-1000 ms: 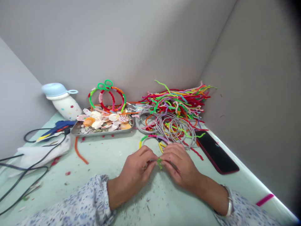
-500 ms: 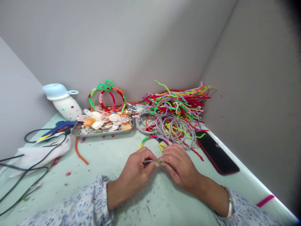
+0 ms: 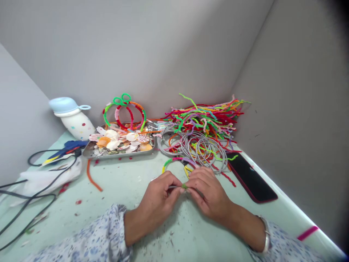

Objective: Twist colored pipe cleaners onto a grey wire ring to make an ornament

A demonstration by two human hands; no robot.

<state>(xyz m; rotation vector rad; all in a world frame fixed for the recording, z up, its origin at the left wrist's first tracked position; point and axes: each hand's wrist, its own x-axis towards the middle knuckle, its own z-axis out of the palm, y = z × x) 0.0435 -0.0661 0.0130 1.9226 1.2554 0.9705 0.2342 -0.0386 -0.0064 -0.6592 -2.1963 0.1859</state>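
Observation:
My left hand [image 3: 160, 191] pinches a thin grey wire [image 3: 172, 187] between thumb and forefinger. Against its fingertips, my right hand [image 3: 207, 189] grips a short bit of green pipe cleaner [image 3: 184, 186] that sits around the wire; most of it is hidden by the fingers. Just behind both hands curves a hoop [image 3: 178, 158] wrapped in yellow, green, pink and purple pipe cleaner. Its lower part is out of sight, so I cannot tell whether it joins the held wire. A yellow piece [image 3: 187, 171] shows beside my right knuckles.
Grey wire coils [image 3: 191, 145] lie before a heap of coloured pipe cleaners [image 3: 207, 118]. A metal tray [image 3: 120, 156] holds shells and finished hoops [image 3: 132, 116]. Around the edges are a phone [image 3: 252, 178], a bottle [image 3: 79, 123], black cables [image 3: 24, 202] and an orange pipe cleaner [image 3: 92, 178].
My fingertips have shifted very slightly around the green pipe cleaner, with the left thumb a little higher. Both hands keep their place and hold.

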